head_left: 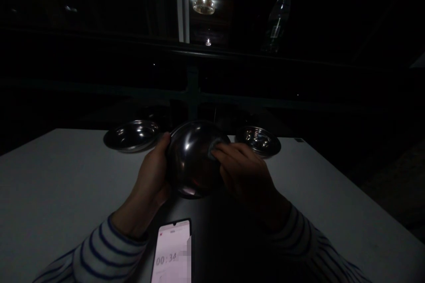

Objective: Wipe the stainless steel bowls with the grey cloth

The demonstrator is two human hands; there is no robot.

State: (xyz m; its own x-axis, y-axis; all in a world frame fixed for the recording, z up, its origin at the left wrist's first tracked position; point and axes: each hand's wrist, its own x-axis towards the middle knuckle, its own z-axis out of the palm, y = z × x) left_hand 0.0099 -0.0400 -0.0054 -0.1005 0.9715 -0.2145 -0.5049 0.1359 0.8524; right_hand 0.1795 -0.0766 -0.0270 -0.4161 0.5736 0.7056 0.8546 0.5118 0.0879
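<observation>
The scene is dim. My left hand (153, 172) grips the left rim of a steel bowl (191, 159), held tilted above the white table (59, 185) with its rounded outside facing me. My right hand (241, 169) presses a small grey pad or cloth (214, 147) against the bowl's upper right side, fingers closed on it. Both sleeves are white with blue stripes.
Two more steel bowls rest on the table's far edge, one at the left (132, 135) and one at the right (259, 140). A lit phone (172, 251) showing a timer lies near me. A plastic bottle (278, 20) stands on a dark ledge behind.
</observation>
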